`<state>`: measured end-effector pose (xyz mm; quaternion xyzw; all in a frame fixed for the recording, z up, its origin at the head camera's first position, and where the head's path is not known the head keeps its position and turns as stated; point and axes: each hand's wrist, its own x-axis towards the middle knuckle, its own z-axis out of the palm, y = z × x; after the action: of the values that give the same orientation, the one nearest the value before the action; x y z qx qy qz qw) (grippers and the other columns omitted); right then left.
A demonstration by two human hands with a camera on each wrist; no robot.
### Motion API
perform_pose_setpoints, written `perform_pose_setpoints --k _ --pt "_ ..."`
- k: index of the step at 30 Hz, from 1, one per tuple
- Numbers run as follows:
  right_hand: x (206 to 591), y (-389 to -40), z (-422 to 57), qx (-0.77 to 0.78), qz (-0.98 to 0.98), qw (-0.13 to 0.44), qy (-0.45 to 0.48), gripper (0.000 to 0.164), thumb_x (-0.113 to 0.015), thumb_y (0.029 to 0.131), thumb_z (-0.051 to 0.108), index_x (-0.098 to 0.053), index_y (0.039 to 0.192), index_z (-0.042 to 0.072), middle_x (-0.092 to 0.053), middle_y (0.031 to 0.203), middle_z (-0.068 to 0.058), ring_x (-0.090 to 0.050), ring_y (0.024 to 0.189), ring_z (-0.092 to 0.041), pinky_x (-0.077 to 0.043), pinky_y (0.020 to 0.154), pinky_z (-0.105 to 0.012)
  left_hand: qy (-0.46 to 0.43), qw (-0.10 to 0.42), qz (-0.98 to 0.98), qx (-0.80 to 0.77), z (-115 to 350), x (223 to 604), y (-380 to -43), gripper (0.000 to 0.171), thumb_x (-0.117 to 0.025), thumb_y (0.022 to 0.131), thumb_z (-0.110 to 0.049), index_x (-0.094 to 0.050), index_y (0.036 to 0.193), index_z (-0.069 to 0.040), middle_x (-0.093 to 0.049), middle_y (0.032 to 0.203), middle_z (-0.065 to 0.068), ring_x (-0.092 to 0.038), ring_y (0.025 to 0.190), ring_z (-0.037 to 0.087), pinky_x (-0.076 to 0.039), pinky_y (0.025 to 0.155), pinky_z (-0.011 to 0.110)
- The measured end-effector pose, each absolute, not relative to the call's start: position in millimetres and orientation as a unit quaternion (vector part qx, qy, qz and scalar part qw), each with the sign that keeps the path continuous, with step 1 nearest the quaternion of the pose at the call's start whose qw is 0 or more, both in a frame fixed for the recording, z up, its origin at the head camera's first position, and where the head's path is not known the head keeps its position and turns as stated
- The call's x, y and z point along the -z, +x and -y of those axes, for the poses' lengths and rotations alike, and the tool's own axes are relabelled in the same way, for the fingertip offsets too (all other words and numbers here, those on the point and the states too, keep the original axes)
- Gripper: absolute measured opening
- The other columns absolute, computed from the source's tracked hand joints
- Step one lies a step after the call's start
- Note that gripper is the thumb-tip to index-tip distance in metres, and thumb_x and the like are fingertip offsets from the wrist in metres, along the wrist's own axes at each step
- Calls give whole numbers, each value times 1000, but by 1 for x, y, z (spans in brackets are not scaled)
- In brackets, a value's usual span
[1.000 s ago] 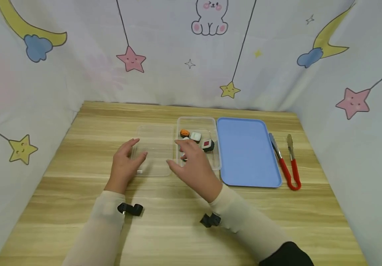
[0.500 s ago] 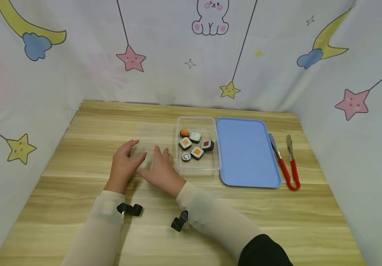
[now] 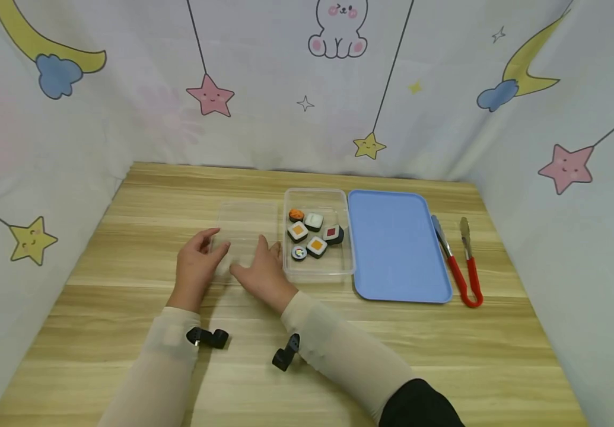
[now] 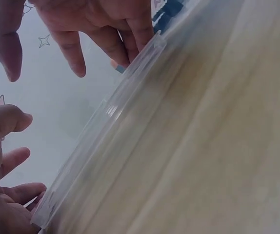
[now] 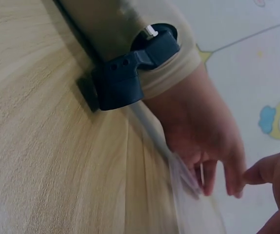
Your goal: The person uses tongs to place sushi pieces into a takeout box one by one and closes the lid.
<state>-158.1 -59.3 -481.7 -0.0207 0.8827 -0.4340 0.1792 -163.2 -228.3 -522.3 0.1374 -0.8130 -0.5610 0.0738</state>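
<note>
A clear flat plastic lid lies on the table, one hand at either side of it. My left hand is at its left edge, thumb and fingers spread apart. On the right side my right hand reaches over the lid's right part, fingers loosely bent. In the left wrist view, fingertips of both hands come right to the rim of the thin lid. Right of the lid stands a clear plastic container with several sushi pieces, some topped orange, red or white.
A blue tray adjoins the container's right side. Beyond it lie metal tongs with red handles. A printed fabric curtain rises behind the wood-grain table and along its sides.
My right hand has moved left from above the sushi container to the lid, uncovering the sushi pieces. My left hand has shifted very slightly left.
</note>
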Motion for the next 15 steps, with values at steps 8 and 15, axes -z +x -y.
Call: perform_pose_setpoints --k 8,15 --pt "469 -154 59 467 -867 170 -26 88 -70 95 41 -25 165 12 -17 169 -26 -11 158 -38 -33 124 -56 176 101 766 610 232 513 -158 52 -78 94 -31 -65 141 -11 -56 145 17 -55 130 30 -45 115 44" --pt "452 -154 57 500 -849 163 -47 85 -70 95 40 -29 164 12 -22 169 -21 -21 156 -36 -34 123 -54 199 107 738 636 238 498 -152 53 -77 95 -31 -63 143 -14 -55 150 11 -53 130 24 -46 112 38"
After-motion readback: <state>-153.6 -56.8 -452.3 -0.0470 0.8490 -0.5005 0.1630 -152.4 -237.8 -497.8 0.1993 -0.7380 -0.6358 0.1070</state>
